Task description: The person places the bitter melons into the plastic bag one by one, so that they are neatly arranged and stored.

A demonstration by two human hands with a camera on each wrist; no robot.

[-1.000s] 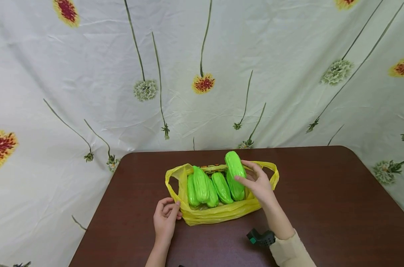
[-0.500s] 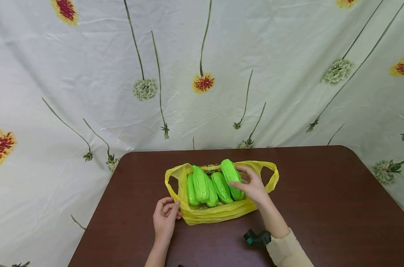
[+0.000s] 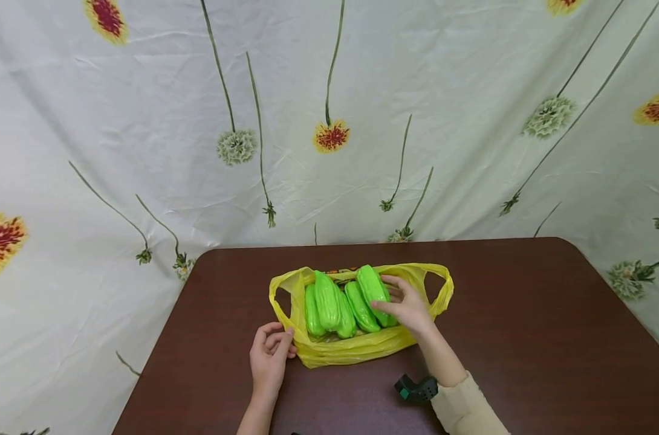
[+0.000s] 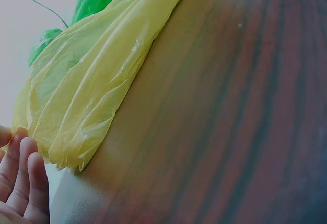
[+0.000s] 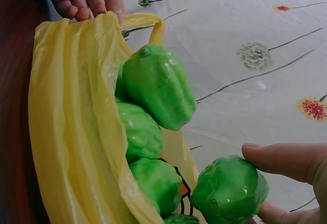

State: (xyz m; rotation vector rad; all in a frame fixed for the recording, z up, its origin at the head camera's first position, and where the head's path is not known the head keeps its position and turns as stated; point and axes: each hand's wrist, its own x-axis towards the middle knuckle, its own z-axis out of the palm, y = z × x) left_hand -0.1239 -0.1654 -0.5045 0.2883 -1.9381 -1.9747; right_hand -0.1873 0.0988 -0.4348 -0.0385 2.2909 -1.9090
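A yellow plastic bag (image 3: pixel 357 350) lies on the table with its mouth spread. Several long, glossy green ribbed gourds (image 3: pixel 326 302) lean side by side in it. My right hand (image 3: pixel 411 309) holds another such gourd (image 3: pixel 370 284) at the bag's right part, its upper end against the far rim. In the right wrist view my thumb (image 5: pixel 286 158) lies on one side of this gourd (image 5: pixel 227 191), fingers below. My left hand (image 3: pixel 269 356) pinches the bag's near left edge between thumb and fingers. The left wrist view shows these fingers (image 4: pixel 37 188) at the bag's corner.
The dark brown table (image 3: pixel 536 338) extends around the bag, widest to the right. A white cloth (image 3: pixel 460 72) with flower prints hangs behind it. A black wrist camera (image 3: pixel 416 388) sits at my right wrist. Bag handles (image 3: pixel 446 293) loop out at both ends.
My right hand has lowered the gourd and moved it left, in beside the others in the bag. The left hand stays on the bag's edge.
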